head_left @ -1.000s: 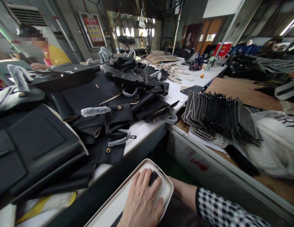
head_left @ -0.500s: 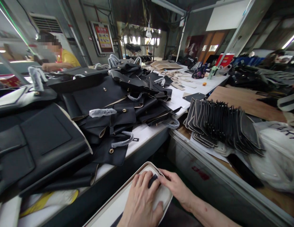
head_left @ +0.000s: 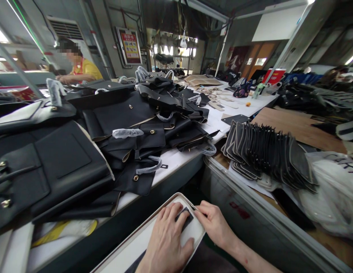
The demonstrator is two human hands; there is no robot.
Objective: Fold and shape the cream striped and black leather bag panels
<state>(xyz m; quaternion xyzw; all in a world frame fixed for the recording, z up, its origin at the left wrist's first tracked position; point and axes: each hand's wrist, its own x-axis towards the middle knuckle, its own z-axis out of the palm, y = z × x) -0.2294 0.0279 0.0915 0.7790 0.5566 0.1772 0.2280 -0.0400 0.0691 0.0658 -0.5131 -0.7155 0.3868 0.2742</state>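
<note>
In my lap lies a white, shallow, tray-like piece (head_left: 122, 248) with rounded corners and a raised rim edged in brown. My left hand (head_left: 169, 237) rests flat on its inner face, fingers spread, beside a dark strip (head_left: 185, 215) that my palm partly covers. At the upper right corner, my right hand (head_left: 212, 223) pinches the rim between thumb and curled fingers. A small shiny bit shows at those fingertips, too small to name.
Black leather bag pieces (head_left: 71, 163) with plastic-wrapped handles cover the table (head_left: 176, 167) ahead. Right of me, a row of dark flaps (head_left: 267, 151) stands beside a plastic bag (head_left: 332, 197). A person in yellow (head_left: 89, 70) works at the far left.
My right fingers have curled in from a looser hold to a tight pinch on the rim. My left hand stays flat on the white piece. The view has shifted slightly.
</note>
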